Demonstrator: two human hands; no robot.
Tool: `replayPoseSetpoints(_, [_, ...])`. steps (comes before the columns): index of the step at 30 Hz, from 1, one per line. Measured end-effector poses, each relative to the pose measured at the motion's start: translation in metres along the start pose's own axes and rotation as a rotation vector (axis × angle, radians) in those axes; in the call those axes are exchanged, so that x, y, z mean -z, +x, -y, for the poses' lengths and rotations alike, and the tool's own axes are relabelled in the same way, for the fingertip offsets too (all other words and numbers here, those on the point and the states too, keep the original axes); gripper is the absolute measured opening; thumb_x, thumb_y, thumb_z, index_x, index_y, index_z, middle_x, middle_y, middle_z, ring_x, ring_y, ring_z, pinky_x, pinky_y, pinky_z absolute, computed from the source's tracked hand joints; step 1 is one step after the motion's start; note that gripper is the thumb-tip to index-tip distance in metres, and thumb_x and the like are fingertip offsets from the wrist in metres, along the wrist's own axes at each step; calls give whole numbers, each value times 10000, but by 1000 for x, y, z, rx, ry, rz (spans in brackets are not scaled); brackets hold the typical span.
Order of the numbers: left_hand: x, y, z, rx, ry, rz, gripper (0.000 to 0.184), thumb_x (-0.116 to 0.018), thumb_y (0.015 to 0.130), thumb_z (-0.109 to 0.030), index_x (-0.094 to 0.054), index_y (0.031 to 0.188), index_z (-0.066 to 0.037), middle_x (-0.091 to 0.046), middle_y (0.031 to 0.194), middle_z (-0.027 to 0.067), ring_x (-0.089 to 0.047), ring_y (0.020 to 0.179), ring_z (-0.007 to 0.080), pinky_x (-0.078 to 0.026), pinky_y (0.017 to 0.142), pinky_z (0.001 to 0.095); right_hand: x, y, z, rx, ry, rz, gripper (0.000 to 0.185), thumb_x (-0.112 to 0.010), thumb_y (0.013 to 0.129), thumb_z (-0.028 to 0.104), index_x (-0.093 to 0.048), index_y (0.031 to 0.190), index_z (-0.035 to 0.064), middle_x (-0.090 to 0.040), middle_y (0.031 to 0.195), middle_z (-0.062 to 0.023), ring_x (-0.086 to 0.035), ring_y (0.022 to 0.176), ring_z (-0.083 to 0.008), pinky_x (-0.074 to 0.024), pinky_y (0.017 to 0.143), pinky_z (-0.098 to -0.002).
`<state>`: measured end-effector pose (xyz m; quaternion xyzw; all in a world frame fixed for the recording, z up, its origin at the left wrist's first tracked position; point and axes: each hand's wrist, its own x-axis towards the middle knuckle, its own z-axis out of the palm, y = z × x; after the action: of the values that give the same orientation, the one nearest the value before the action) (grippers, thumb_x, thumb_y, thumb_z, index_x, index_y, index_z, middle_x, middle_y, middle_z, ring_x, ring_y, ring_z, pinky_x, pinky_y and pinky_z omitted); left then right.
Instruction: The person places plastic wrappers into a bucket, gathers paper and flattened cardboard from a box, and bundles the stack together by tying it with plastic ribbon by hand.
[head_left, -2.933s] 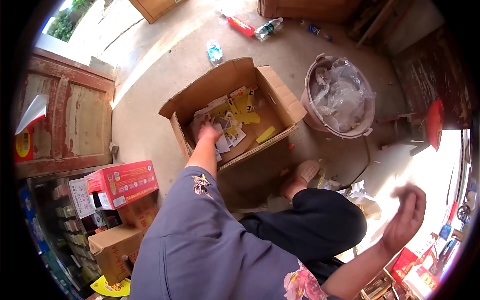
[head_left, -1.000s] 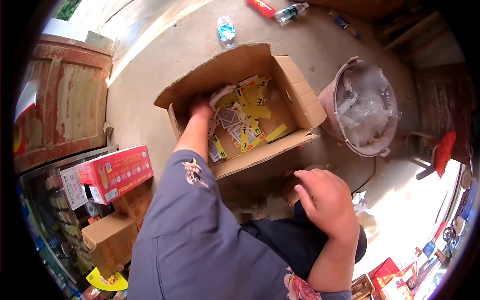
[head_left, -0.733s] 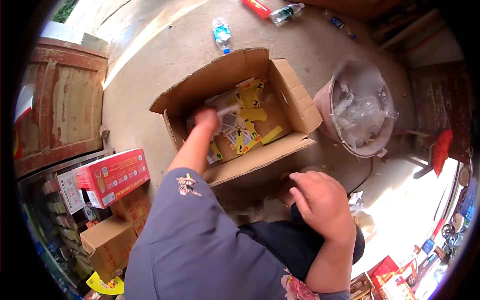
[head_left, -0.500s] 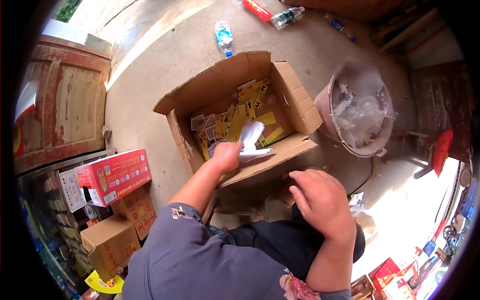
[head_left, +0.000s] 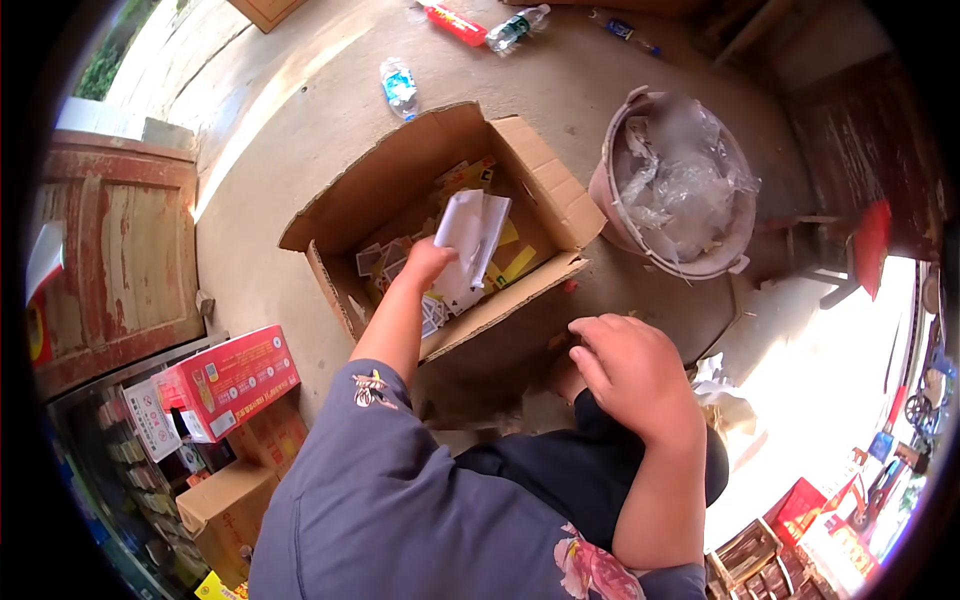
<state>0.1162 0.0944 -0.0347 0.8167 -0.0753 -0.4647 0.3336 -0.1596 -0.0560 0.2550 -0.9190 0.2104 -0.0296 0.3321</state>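
My left hand (head_left: 430,262) grips a folded sheet of white paper (head_left: 461,232) inside an open cardboard box (head_left: 360,190). Yellow card pieces (head_left: 520,262) and several whitish cards (head_left: 370,260) lie loose on the box's bottom, partly hidden by the paper and my hand. Near my knee, to the right of the box's front, hangs my right hand (head_left: 632,372). Its fingers are loosely bent, the thumb stands apart from them, and nothing shows in it.
A pinkish bucket (head_left: 610,190) holding clear plastic (head_left: 690,190) stands right of the box. Beyond the box lie a blue-labelled bottle (head_left: 399,88), a red bottle (head_left: 455,24) and a green-labelled bottle (head_left: 516,30). At left, a red carton (head_left: 235,380) sits above brown cartons (head_left: 228,505).
My left hand has lifted the white paper higher above the cards, and the paper has turned more upright. The view has shifted, and my right hand stays near my knee.
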Motion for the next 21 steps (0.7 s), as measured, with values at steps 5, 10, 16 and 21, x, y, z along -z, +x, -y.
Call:
replayPoseSetpoints(5, [23, -57, -33, -121, -636, 298, 354, -651, 726, -130, -622, 1054, -1, -648, 932, 87, -629, 889, 234, -504, 800, 401, 11, -10, -12, -147, 18, -97, 221, -635, 832, 183, -627, 1013, 55, -649, 885, -128, -617, 851, -339, -492, 738, -427])
replayPoseSetpoints(10, [6, -171, -128, -329, -593, 657, 480, -711, 720, -131, -602, 1157, 34, -658, 1075, 94, -620, 990, 230, -480, 887, 371, 23, -26, -22, -432, 513, -146, 721, -702, 850, 410, -405, 1394, 42, -627, 1169, -210, -660, 1013, -278, -513, 874, -357])
replayPoseSetpoints(16, [-113, -279, -194, -415, -278, 769, 377, -646, 851, -27, -581, 1217, 36, -659, 1102, 70, -632, 1000, 186, -482, 918, 321, 37, -92, 6, -450, 582, -669, 586, -692, 795, 168, -474, 1332, 83, -661, 1106, -173, -641, 1038, -300, -484, 899, -366])
replayPoseSetpoints(21, [-192, -383, -255, -894, -105, 1090, 610, -642, 903, -131, -333, 1417, -18, -520, 1247, 74, -460, 1216, 173, -337, 1044, 306, 92, -235, -30, -788, 803, -1313, 306, -706, 843, 189, -621, 1091, 32, -678, 903, -66, -651, 787, -157, -523, 640, -302])
